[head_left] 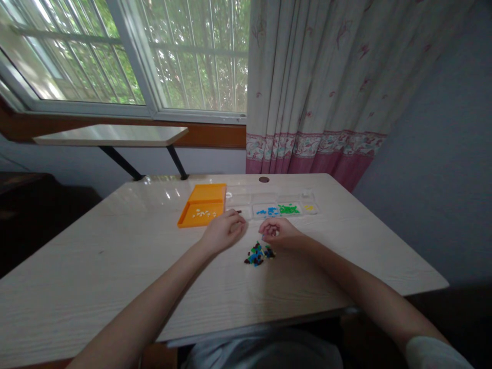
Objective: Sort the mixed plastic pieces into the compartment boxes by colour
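The left hand (226,230) is bent at the fingers beside the near edge of a clear plastic compartment tray (264,199); a small dark piece (239,211) shows by its fingertips, but I cannot tell whether it is gripped. The right hand (283,234) is curled just above a mixed pile of tiny blue, green and dark brown pieces (257,254) on the pale wood-grain table (184,302); a speck of blue shows at its fingers, too small to call a hold. Blue, green and yellow pieces lie in separate tray compartments, and white ones in an open orange plastic case (207,192). The step in hand seems to be handling single pieces between pile and tray; the next move calls for a light fingertip pinch.
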A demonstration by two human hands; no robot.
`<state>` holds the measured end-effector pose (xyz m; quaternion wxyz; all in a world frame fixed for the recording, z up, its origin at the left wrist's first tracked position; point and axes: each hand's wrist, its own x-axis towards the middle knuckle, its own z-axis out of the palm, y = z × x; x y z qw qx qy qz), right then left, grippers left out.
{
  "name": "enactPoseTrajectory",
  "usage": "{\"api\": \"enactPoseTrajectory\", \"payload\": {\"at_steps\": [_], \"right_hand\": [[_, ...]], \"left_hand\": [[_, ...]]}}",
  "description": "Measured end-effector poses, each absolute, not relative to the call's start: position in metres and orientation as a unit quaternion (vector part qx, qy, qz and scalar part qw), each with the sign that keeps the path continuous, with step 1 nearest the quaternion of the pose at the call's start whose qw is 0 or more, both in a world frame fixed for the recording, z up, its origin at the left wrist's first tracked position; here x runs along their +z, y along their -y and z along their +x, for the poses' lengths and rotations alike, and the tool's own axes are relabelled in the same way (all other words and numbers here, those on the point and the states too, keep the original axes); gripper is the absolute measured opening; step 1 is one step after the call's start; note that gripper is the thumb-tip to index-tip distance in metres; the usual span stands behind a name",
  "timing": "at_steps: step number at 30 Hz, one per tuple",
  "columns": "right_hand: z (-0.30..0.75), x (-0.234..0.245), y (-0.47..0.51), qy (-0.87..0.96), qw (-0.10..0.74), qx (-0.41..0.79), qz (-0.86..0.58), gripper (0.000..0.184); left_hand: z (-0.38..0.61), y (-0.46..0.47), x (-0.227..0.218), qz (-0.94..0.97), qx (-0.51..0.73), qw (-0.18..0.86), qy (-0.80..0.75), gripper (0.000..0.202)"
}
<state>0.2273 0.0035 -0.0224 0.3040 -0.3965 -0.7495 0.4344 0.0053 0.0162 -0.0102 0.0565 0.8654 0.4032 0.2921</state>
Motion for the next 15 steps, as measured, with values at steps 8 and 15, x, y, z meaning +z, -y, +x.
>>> {"api": "enactPoseTrajectory", "payload": {"at_steps": [8, 15], "right_hand": [[0.219, -0.024, -0.003, 0.689, 0.357, 0.486, -0.403, 0.031], [0.218, -0.034, -0.006, 0.660, 0.376, 0.513, -0.400, 0.037]], "left_hand": [[0.019, 0.001, -0.007, 0.904, 0.270, 0.026, -0.329, 0.023], [0.022, -0.002, -0.015, 0.886, 0.341, 0.054, -0.309, 0.016]]}}
